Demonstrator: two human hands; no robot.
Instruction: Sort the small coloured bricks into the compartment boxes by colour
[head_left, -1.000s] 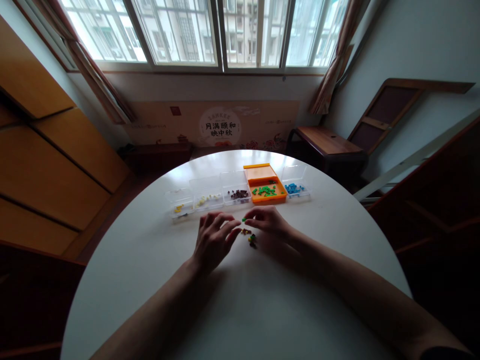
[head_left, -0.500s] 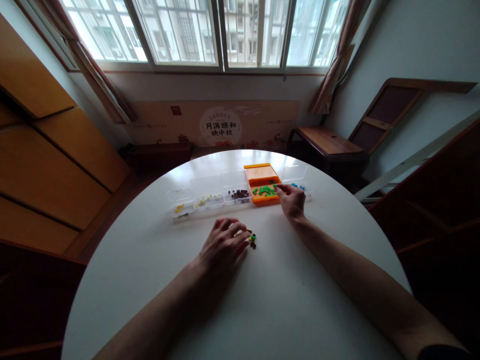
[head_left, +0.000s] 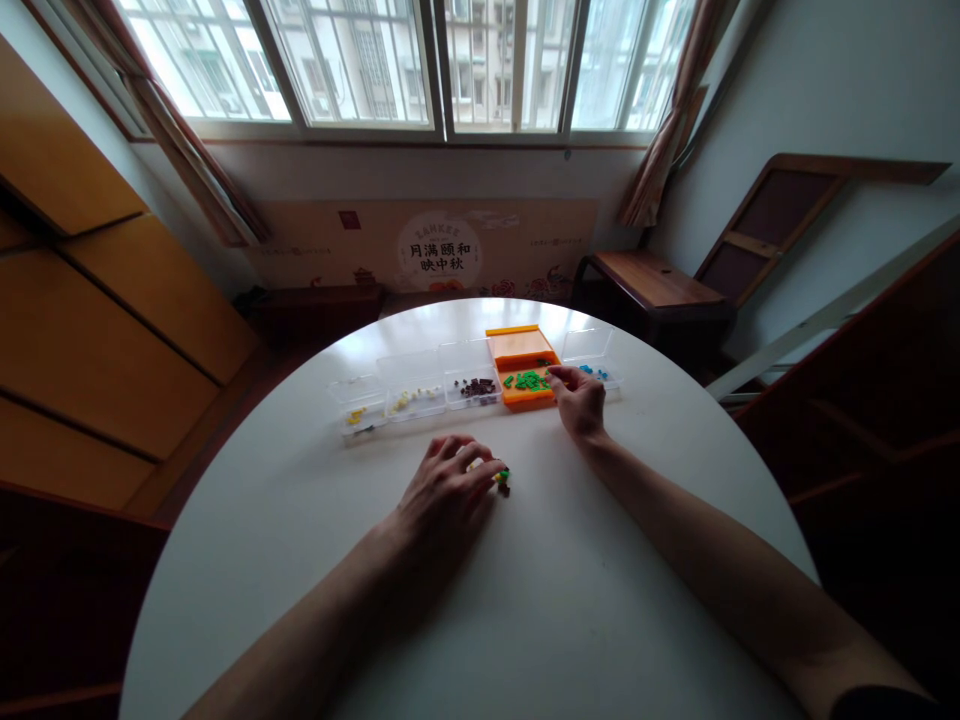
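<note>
My left hand (head_left: 448, 494) rests on the round white table (head_left: 480, 600), fingers curled over a small heap of mixed coloured pieces (head_left: 501, 478); whether it grips one is hidden. My right hand (head_left: 579, 396) is stretched out to the right edge of the orange box (head_left: 523, 375), which holds green pieces (head_left: 526, 380). Its fingers are bunched together at the box rim, and what they hold is too small to see.
A row of clear boxes flanks the orange one: yellow pieces (head_left: 358, 412), pale yellow pieces (head_left: 411, 396), dark brown pieces (head_left: 472, 386) and blue pieces (head_left: 600, 372). Wooden cabinets stand to the left, a wooden bench (head_left: 651, 280) behind the table at the right, windows beyond.
My right hand pinched a green piece by the heap a second ago, then reached out to the orange box and has stayed there. My left hand closed over the heap.
</note>
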